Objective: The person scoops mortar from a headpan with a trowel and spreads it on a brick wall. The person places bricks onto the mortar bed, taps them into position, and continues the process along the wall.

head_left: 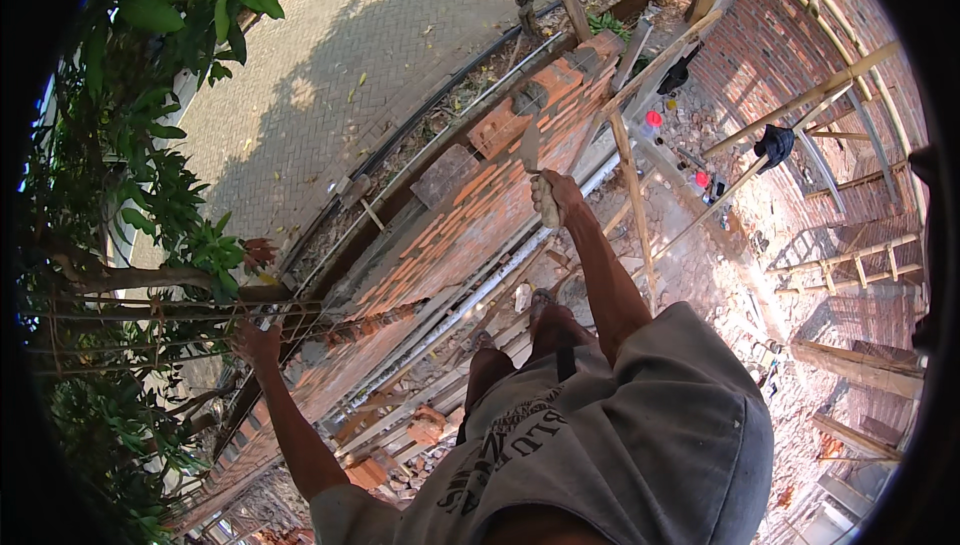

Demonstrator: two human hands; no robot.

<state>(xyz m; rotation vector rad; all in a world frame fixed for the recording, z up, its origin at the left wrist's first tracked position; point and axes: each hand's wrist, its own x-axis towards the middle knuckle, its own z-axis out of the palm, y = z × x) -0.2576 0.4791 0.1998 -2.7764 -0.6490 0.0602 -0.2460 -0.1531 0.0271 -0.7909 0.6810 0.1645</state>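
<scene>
My right hand (556, 199) is wrapped round the handle of a trowel (531, 148). The trowel's blade points away from me, over the top of a red brick wall (440, 235). Grey mortar (528, 97) lies among the loose bricks (497, 131) at the far part of the wall top, and a greyish block (445, 177) rests nearer. To the left, my left hand (258, 343) closes on a cage of thin steel rebar (170, 307) that rises from the wall's line. Its fingers are partly hidden.
Leafy branches (150, 205) crowd the left side. Beyond the wall lies a paved road (330, 75). Wooden poles (632, 195) lean at the right, near a dark cloth (774, 145) on a pole. Boards (430, 395) and broken bricks (425, 427) lie below me.
</scene>
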